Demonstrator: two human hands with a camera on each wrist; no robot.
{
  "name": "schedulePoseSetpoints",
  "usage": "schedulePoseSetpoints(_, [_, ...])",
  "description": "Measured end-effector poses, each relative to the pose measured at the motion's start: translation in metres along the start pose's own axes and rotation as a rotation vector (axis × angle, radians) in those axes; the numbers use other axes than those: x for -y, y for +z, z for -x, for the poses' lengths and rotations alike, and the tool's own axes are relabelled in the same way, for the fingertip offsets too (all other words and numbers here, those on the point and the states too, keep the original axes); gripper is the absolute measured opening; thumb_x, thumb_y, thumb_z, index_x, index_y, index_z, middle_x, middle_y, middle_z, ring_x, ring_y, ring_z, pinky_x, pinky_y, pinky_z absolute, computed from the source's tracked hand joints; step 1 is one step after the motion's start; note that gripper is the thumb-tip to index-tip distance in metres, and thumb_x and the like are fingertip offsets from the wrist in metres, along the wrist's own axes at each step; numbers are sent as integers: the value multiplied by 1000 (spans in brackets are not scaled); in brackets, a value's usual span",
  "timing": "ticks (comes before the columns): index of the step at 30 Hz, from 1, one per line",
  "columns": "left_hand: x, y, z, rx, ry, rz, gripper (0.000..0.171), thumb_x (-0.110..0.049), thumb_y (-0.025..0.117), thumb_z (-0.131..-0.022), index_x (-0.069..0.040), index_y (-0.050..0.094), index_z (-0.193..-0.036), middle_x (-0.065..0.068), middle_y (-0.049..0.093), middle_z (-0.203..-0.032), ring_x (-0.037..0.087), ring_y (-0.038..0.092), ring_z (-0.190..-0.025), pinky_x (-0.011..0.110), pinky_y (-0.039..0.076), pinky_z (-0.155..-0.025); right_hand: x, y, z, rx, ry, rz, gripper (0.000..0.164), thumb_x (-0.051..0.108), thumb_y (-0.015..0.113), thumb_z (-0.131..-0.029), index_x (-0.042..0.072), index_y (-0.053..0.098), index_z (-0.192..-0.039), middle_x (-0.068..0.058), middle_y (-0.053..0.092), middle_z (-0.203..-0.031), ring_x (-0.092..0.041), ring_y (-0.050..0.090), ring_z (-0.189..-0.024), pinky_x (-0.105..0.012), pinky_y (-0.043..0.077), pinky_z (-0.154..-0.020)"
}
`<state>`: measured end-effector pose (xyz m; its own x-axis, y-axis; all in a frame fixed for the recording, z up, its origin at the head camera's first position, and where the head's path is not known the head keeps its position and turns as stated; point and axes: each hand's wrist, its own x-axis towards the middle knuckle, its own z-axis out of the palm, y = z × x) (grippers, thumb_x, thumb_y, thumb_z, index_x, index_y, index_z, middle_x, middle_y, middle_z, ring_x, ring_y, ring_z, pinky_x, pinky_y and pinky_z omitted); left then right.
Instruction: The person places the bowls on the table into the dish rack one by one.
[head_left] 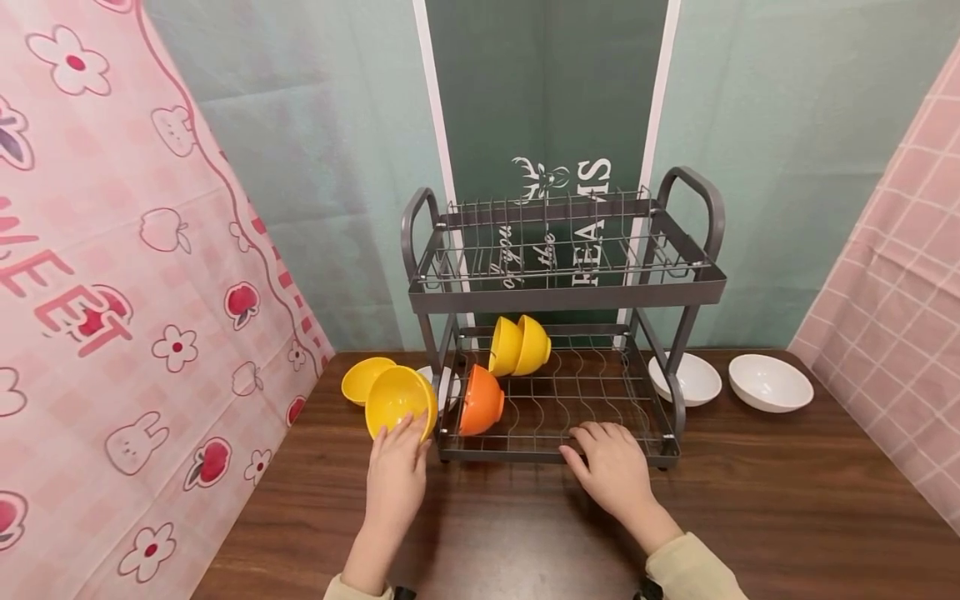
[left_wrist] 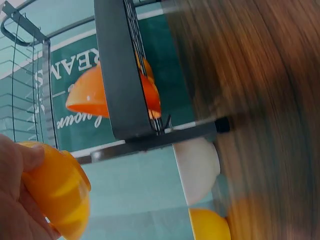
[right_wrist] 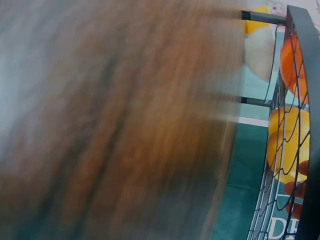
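On the table stands a dark two-tier rack, with the right hand curling its fingers over the lower front rail. The left hand grips a tilted yellow bowl at the near edge of its mouth, so the bowl lies just beyond the fingers and left of the rack, near the orange bowl standing on its side in the lower tier.

I watch a kitchen-like corner, dish rack at the right hand, bowls by the left hand, printed cloths beyond both.
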<state>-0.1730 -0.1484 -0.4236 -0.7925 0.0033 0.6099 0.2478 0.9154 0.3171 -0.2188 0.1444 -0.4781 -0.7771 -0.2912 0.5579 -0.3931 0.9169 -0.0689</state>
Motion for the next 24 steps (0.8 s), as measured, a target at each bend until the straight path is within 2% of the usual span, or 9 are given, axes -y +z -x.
schedulePoseSetpoints(4, [-8,3,2,14,10,12,33,-9,66,-82,-8,65,-115,6,67,-114,26,59,-112,52,36,-102,1,-3,0,4,29,-52,34,42,60,-84,13,67,-101,-3,68,-100,-26,61,-97,-44,46,-90])
schedulePoseSetpoints(7, [-14,4,4,23,15,23,34,-9,67,-81,-9,65,-115,5,67,-114,26,59,-113,52,36,-103,2,-6,0,9,71,-144,35,39,61,-85,12,65,-107,-5,68,-105,-26,61,-101,-45,45,-92])
schedulePoseSetpoints(12, [-23,3,6,5,54,39,35,-8,68,-80,-10,66,-114,3,67,-115,25,60,-112,53,38,-101,7,-15,0,-31,165,-432,29,27,61,-88,13,62,-114,-5,65,-113,-26,58,-108,-45,46,-90])
schedulePoseSetpoints(15, [-28,4,7,5,72,47,35,-8,69,-79,-10,66,-114,2,67,-115,24,60,-112,53,39,-100,13,-19,0,-92,191,-600,27,18,61,-88,13,62,-114,-3,64,-114,-22,57,-109,-28,47,-89])
schedulePoseSetpoints(19, [-35,5,8,21,86,55,35,-9,68,-81,-10,65,-115,1,67,-115,23,60,-112,51,38,-101,24,-24,-5,-149,165,-777,28,8,61,-87,10,61,-115,-5,64,-113,-15,57,-108,-6,39,-89])
schedulePoseSetpoints(21, [-39,5,9,23,94,60,35,-9,68,-80,-11,65,-116,1,67,-115,22,60,-113,50,38,-102,30,-27,-9,-159,124,-850,30,3,59,-87,9,61,-116,-9,63,-113,-10,57,-108,-4,38,-89])
schedulePoseSetpoints(24, [-44,7,11,20,110,60,35,-10,68,-80,-12,66,-115,1,68,-113,21,60,-112,49,39,-101,40,-34,-14,-167,59,-962,32,-3,56,-86,4,59,-117,-16,62,-112,-7,56,-107,-7,41,-86])
